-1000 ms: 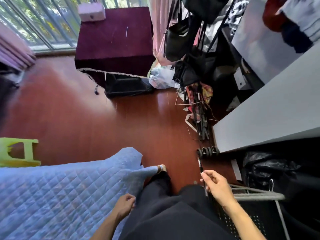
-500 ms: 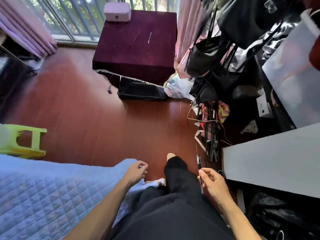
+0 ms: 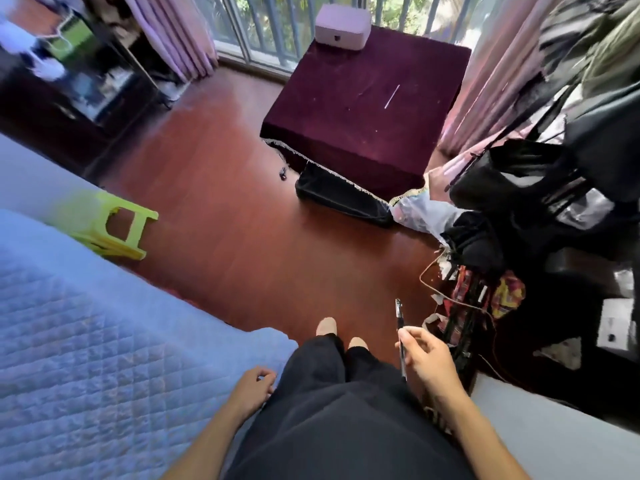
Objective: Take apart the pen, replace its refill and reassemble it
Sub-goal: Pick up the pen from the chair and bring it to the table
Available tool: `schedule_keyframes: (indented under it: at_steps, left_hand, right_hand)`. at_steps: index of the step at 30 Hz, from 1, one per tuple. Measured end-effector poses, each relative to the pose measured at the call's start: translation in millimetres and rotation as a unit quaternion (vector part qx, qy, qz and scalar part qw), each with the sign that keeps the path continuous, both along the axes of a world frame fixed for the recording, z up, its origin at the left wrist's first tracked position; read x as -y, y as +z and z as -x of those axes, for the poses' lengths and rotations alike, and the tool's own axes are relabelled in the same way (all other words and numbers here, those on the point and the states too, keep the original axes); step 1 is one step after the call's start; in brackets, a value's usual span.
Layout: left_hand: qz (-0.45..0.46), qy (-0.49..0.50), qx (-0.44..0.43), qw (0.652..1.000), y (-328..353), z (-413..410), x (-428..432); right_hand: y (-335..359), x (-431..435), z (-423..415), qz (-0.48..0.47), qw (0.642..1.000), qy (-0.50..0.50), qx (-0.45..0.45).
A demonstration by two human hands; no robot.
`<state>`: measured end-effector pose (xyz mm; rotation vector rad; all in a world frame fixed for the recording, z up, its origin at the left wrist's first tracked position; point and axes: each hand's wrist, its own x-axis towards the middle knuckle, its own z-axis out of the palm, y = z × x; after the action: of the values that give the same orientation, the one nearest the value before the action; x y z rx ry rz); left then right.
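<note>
A thin dark pen (image 3: 399, 318) stands almost upright in my right hand (image 3: 424, 355), pinched between thumb and fingers at the lower right of the view, beside my right leg. My left hand (image 3: 252, 388) hangs loosely curled and holds nothing, next to my left thigh and the edge of the blue quilt (image 3: 104, 358). A thin white stick, perhaps a refill (image 3: 392, 95), lies on the dark red cloth-covered table (image 3: 363, 109) across the room, far from both hands.
Red wooden floor (image 3: 242, 220) stretches between me and the table. A green plastic stool (image 3: 117, 226) stands at the left by the bed. Black bags and clutter (image 3: 519, 202) fill the right side. A pink box (image 3: 343, 26) sits on the table's far edge. A grey surface (image 3: 561, 441) is at lower right.
The view has swung up and left, bringing the table and window nearer the centre. My left hand dropped from the quilt's corner to my thigh. My right hand still holds the pen.
</note>
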<state>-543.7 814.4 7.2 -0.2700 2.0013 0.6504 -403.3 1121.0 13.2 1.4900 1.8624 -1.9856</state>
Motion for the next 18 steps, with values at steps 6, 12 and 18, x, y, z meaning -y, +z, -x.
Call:
schedule_keyframes:
  at_steps: [6, 12, 18]
  left_hand:
    - [0.039, 0.012, -0.011, 0.999, -13.8, 28.8, 5.5]
    - [0.045, 0.004, -0.014, 0.999, -31.2, 103.1, -6.0]
    - [0.013, 0.024, -0.007, 1.000, -33.6, 201.3, -56.5]
  right_hand:
    - [-8.8, -33.3, 71.1, 0.013, 1.000, -0.013, 0.009]
    - [-15.4, -65.2, 141.0, 0.003, 1.000, -0.019, 0.007]
    - [-21.3, -92.0, 195.1, 0.004, 0.999, -0.039, -0.006]
